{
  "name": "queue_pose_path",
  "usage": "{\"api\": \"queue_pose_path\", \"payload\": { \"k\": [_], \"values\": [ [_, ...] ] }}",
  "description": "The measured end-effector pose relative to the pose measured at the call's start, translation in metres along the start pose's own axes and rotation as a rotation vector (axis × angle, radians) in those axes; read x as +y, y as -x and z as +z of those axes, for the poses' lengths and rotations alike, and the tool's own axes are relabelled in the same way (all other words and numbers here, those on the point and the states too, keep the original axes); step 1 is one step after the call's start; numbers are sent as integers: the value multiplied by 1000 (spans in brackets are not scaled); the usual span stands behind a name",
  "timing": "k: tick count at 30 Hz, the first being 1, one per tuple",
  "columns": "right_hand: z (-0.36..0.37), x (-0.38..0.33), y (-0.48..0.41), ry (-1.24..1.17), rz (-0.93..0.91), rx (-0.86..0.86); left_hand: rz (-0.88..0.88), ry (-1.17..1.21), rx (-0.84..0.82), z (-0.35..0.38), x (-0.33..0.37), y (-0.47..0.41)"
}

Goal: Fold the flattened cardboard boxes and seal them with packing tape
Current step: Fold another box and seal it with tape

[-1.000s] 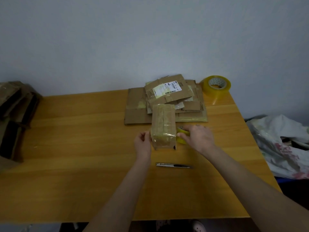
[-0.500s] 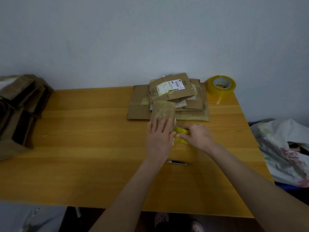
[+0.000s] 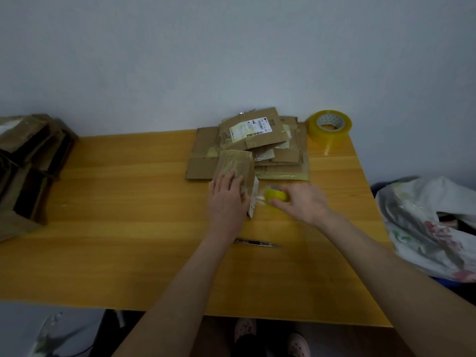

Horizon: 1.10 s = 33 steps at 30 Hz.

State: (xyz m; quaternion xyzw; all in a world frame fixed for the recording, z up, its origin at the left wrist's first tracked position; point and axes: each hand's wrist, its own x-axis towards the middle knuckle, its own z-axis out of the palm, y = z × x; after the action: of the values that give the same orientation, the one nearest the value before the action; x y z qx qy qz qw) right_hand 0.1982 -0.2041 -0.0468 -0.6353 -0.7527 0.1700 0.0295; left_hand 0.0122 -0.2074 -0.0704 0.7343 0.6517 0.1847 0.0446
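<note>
A small folded cardboard box [image 3: 237, 163], wrapped in clear tape, lies on the wooden table [image 3: 128, 228] in front of a pile of flattened cardboard boxes [image 3: 273, 148]. My left hand [image 3: 226, 199] lies flat on the box's near end, fingers straight. Just right of the box, my right hand [image 3: 298, 202] grips a small yellow roll of packing tape [image 3: 275, 195]. A short strip of clear tape runs from that roll to the box's right side. A larger roll of packing tape [image 3: 331, 126] stands at the table's back right corner.
A utility knife [image 3: 257, 243] lies on the table near my left wrist. Folded cardboard boxes [image 3: 28, 163] are stacked at the left edge. A plastic bag [image 3: 427, 228] with cloth sits beyond the right edge. A wall rises behind the table. Feet show below the front edge.
My left hand moved from the box's left side onto its top. My right hand pulled the small tape roll a little to the right, away from the box, drawing out tape.
</note>
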Motion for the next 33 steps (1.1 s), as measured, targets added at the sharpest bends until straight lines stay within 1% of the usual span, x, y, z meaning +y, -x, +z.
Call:
{"api": "queue_pose_path", "payload": {
  "k": [1,3,6,10,15,18,19,20,22,23,24,25,26,27,29,31,33],
  "values": [
    [-2,0,2,46,18,2,1,-2,-6,0,1,0],
    [-4,1,4,63,65,-11,0,-10,-22,-1,0,0],
    [-5,0,4,-4,105,-55,2,-9,-50,-3,-2,0],
    [1,-3,9,-53,109,-86,-3,-3,-63,-5,-2,0],
    [0,-13,10,-16,90,-16,14,-27,-116,-10,-3,0],
    [-2,-12,11,-59,113,3,55,-109,-163,-14,-7,-1],
    [-2,-11,11,-77,122,10,101,-129,-122,-16,-6,1],
    [-2,-11,11,-100,134,20,180,-109,-6,-19,-4,4],
    [-3,-13,9,-150,162,36,392,-9,229,-16,0,18],
    [-3,-13,9,-165,171,42,476,8,227,-13,3,30],
    [-4,-15,9,-172,176,46,524,0,117,-7,5,41],
    [-4,-16,9,-175,180,49,512,-33,-62,1,7,51],
    [-4,-16,9,-178,184,51,452,-86,-240,14,6,59],
    [-3,-16,10,-184,190,53,374,-132,-360,26,2,64],
    [-2,-14,10,-198,207,49,253,-179,-467,42,-3,67],
    [1,-13,10,-212,217,39,207,-227,-501,50,-5,67],
    [3,-13,11,-226,224,39,201,-255,-497,50,-6,67]
  ]
}}
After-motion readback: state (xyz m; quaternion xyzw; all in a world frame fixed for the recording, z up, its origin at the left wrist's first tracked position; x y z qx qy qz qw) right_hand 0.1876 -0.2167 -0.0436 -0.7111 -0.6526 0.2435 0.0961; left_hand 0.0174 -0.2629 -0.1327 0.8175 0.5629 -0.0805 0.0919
